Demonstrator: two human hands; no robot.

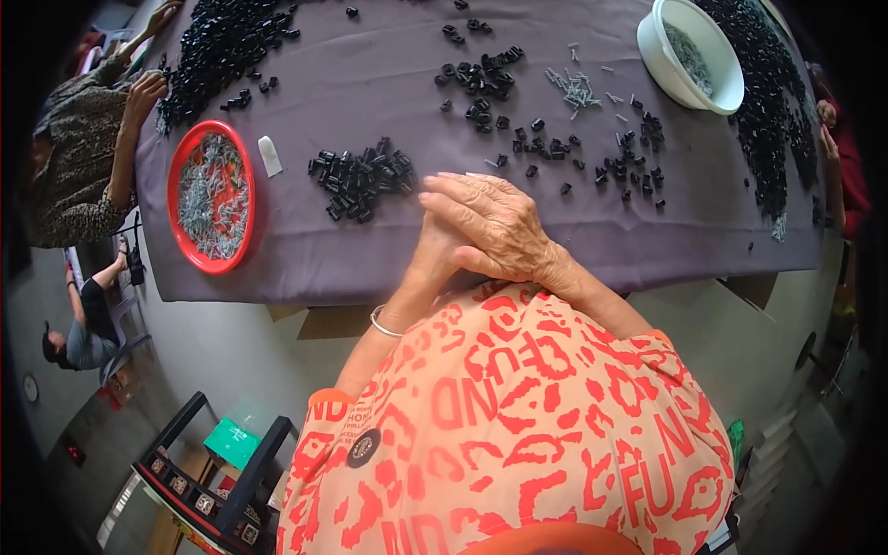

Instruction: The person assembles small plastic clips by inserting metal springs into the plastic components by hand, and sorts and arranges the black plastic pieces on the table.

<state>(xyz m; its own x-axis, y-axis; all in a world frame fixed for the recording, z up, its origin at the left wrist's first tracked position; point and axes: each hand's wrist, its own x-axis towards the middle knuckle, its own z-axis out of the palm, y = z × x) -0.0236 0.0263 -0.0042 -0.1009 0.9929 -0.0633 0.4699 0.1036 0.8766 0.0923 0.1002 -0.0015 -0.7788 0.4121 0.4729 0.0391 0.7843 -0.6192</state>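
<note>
My hands are folded together at the near edge of the cloth-covered table. My right hand (495,222) lies over the left, its fingers stretched out across it and the thumb apart. My left hand (437,244), with a bangle at its wrist, is mostly covered and its fingers are hidden. Just left of the hands sits a heap of small black plastic parts (363,180). Beyond and to the right, more black parts (550,146) are scattered in loose groups. Farther off lies a small pile of thin grey pins (575,91).
A red round tray (248,233) of grey pins stands at the left, beside a small white piece (269,156). A white bowl (662,67) with more pins is at the far right. Large black heaps (215,46) fill both far corners. Other people sit at both sides.
</note>
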